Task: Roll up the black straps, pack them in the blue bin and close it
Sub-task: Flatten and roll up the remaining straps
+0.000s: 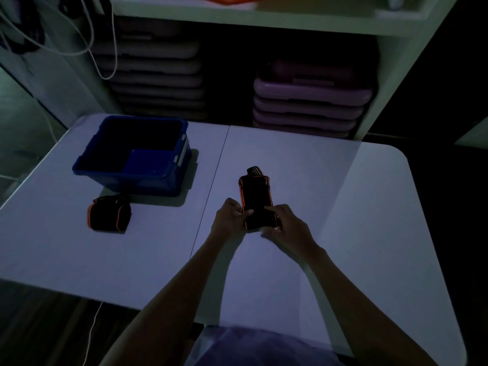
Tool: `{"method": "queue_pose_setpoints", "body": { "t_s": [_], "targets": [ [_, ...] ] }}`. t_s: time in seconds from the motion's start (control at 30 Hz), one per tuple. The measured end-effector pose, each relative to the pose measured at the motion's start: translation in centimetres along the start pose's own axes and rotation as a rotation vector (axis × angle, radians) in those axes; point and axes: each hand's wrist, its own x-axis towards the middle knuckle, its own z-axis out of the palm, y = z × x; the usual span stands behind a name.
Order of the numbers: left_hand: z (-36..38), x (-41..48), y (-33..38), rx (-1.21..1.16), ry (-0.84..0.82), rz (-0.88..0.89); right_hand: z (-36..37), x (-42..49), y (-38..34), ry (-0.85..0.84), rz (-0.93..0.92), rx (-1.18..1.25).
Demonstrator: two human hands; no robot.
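Note:
A black strap with orange edging [254,191] lies flat and lengthwise on the white table, its far end narrowing to a tab. My left hand [230,215] and my right hand [286,224] both grip its near end, thumbs and fingers pinching the fabric there. A second black strap with orange trim [109,213] sits rolled up on the table to the left, just in front of the open blue bin [89,159]. The bin's inside is dark; I cannot tell what it holds. No lid is in sight.
The white table [330,207] has a seam down its middle and rounded corners. Behind it stands a white shelf unit [264,19] holding stacked purple step platforms [311,101]. White cables [103,62] hang at the upper left. The room is dim.

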Motion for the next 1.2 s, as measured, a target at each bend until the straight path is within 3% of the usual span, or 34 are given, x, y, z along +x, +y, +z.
{"method": "queue_pose_setpoints", "body": {
  "t_s": [0.23,0.37,0.43,0.57,0.73,0.9,1.03,1.13,1.2],
  "targets": [
    [-0.1,-1.1,0.0,-0.102,-0.028,0.042,-0.5,1.2,0.7,-0.083,0.092,0.133],
    [-0.7,-0.9,-1.8,0.062,-0.176,0.106,-0.7,1.4,0.9,-0.104,0.106,0.197],
    [-0.7,-0.8,-2.2,0.091,-0.166,0.114,-0.9,1.5,0.5,-0.103,0.108,0.237],
    [0.1,-1.8,-1.2,-0.076,-0.049,0.069,-0.8,1.6,-0.8,-0.117,0.221,0.621],
    [0.6,-1.1,-0.1,0.025,0.008,-0.022,-0.2,1.8,-0.8,-0.088,0.346,0.899],
    [0.3,1.3,1.0,0.114,-0.007,-0.14,-0.3,2.4,-1.1,-0.085,0.362,0.876],
    [0.6,1.8,1.5,0.166,0.017,-0.221,-1.1,2.6,-0.7,-0.096,0.534,0.818],
    [1.3,0.9,1.4,0.082,0.079,-0.088,-1.0,2.8,-0.6,-0.112,0.491,0.772],
    [1.2,-0.3,1.4,-0.022,-0.019,0.058,-1.0,2.9,-0.8,-0.093,0.456,0.824]
  ]
}}
